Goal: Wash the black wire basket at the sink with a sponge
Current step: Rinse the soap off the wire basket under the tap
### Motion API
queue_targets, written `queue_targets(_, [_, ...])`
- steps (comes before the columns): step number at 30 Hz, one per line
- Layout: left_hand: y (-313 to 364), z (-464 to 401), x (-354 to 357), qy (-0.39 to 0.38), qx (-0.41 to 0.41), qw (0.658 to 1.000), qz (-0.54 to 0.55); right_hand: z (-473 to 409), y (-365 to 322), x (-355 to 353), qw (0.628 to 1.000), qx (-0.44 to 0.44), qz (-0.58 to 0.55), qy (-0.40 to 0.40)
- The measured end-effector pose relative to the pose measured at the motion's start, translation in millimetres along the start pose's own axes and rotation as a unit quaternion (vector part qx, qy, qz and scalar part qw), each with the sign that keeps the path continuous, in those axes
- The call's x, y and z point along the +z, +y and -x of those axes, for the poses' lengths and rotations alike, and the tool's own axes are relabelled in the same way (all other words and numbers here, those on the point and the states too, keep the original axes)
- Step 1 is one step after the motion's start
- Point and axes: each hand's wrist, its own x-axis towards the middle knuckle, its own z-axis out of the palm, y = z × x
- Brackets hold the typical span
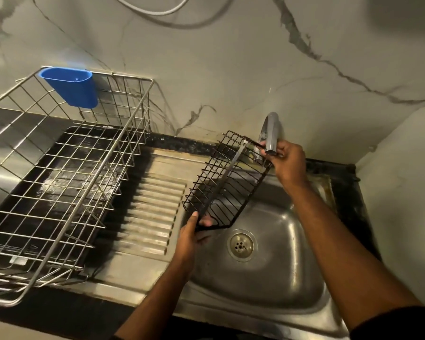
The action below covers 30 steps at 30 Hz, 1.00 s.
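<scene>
Black wire basket (225,182) held tilted above the sink (268,266) by both hands.

The left hand (192,233) grips the basket's near corner, fingers curled round the wire, just left of the drain (241,245). The right hand (288,159) pinches the far end under the tap (270,132). Left of the sink, a steel dish rack (66,182) stands on the worktop; a blue cup (69,85) hangs on its back rim, contents not visible.

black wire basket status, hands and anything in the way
Left hand grips near end of black wire basket; right hand grips far end. Basket tilted over steel sink, under grey tap. No sponge in view.
</scene>
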Motion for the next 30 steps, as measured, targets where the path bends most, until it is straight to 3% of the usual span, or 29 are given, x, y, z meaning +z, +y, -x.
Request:
queue_targets(6, [6,-4,6,0.040,-0.015,0.997,0.066,11,-3,-18,0.973,-0.047,0.227,-0.001])
queue_targets(8, [7,-12,6,0.054,-0.021,0.994,0.097,18,-3,-26,0.969,-0.027,0.246,-0.024])
queue_targets(12, [4,-35,5,0.040,-0.043,0.997,0.041,40,3,-39,0.984,0.037,0.163,-0.059])
queue_targets(16, [1,-33,13,0.027,-0.044,0.998,-0.023,57,5,-49,0.991,0.076,0.106,-0.024])
queue_targets(22, [3,-24,34,0.024,-0.007,0.996,-0.084,70,4,-76,0.993,0.071,0.095,0.004])
queue_targets(30, [-3,-25,75,-0.018,-0.025,0.994,-0.105,95,3,-113,0.993,0.095,0.038,0.061])
